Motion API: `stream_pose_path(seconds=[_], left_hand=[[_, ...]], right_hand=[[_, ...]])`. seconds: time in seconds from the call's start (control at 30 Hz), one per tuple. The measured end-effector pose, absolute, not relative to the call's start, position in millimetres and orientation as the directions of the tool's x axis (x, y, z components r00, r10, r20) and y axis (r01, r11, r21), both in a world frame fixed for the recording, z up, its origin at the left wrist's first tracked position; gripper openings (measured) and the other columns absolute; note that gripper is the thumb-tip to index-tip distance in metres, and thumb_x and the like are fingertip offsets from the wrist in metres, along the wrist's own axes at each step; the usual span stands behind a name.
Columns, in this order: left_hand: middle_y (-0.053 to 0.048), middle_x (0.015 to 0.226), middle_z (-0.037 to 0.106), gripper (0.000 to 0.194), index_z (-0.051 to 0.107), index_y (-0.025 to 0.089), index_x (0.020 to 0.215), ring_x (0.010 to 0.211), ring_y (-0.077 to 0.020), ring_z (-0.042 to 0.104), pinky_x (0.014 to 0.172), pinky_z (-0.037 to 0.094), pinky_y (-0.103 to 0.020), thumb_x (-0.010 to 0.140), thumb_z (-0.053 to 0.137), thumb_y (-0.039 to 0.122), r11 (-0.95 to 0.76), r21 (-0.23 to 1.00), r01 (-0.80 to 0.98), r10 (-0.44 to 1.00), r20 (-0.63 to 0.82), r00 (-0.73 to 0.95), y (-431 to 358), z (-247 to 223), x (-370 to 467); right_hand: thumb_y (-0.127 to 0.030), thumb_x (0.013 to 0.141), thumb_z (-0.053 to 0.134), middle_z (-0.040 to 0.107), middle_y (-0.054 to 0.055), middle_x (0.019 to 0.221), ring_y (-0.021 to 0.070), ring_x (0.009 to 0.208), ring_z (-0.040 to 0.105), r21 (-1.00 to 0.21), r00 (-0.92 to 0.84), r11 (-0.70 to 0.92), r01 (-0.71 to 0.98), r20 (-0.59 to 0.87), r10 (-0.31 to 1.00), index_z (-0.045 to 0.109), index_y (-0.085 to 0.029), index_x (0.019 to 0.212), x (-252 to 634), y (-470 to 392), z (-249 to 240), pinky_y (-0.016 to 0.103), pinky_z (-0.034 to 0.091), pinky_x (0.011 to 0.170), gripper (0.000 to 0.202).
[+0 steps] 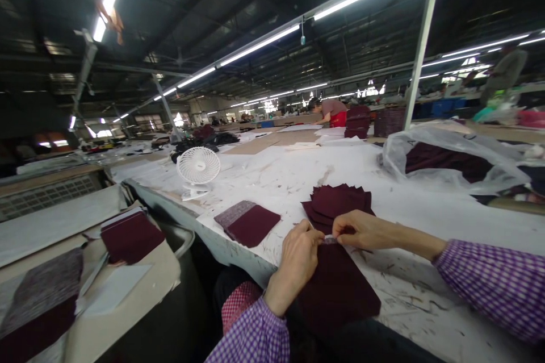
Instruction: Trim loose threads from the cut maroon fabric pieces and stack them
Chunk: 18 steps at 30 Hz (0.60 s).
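Note:
A maroon fabric piece hangs partly over the table's front edge. Both my hands pinch its upper edge, where a narrow grey strip shows. My left hand has its fingers closed at the left of that edge. At the right, my right hand holds the same edge between thumb and fingers. Just behind my hands lies a fanned stack of maroon fabric pieces. To the left rests a neat pile of maroon pieces with a speckled grey band. My fingertips hide part of the grey strip.
A small white fan stands on the white-covered table. Clear plastic bags with dark cloth lie at right. A side surface at left carries more maroon pieces. Farther back, a person bends over the table.

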<state>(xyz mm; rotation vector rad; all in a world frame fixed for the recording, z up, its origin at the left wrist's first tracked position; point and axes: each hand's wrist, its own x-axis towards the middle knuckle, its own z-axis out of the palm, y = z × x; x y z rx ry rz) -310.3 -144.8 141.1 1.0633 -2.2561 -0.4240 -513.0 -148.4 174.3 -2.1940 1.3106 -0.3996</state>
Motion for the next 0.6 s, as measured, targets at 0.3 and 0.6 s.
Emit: stream_pose_path(seconds=[0.3, 0.6], left_hand=[[-0.003, 0.083, 0.065, 0.019, 0.072, 0.019, 0.089, 0.081, -0.0175, 0.058, 0.074, 0.042, -0.027, 0.083, 0.056, 0.029, 0.5, 0.707, -0.5, -0.849, 0.289, -0.441, -151.2, 148.5, -312.9], [-0.002, 0.084, 0.062, 0.017, 0.071, 0.024, 0.089, 0.086, -0.0173, 0.057, 0.076, 0.041, -0.028, 0.08, 0.057, 0.018, 0.566, 0.536, -0.627, -0.821, 0.299, -0.487, -145.2, 146.2, -319.3]], right_hand=[[-0.015, 0.069, 0.049, 0.063, 0.004, 0.073, 0.0138, 0.064, 0.054, -0.353, 0.479, -0.511, -0.784, 0.179, -0.859, 0.062, -0.016, 0.069, -511.6, -148.3, 171.4, 0.023, 0.039, 0.059, 0.013], [-0.043, 0.078, 0.056, 0.064, 0.005, 0.067, 0.0163, 0.063, 0.061, -0.761, 0.52, -0.239, -0.603, -0.148, -0.842, 0.064, -0.011, 0.084, -535.3, -153.9, 184.7, 0.025, 0.047, 0.059, 0.033]])
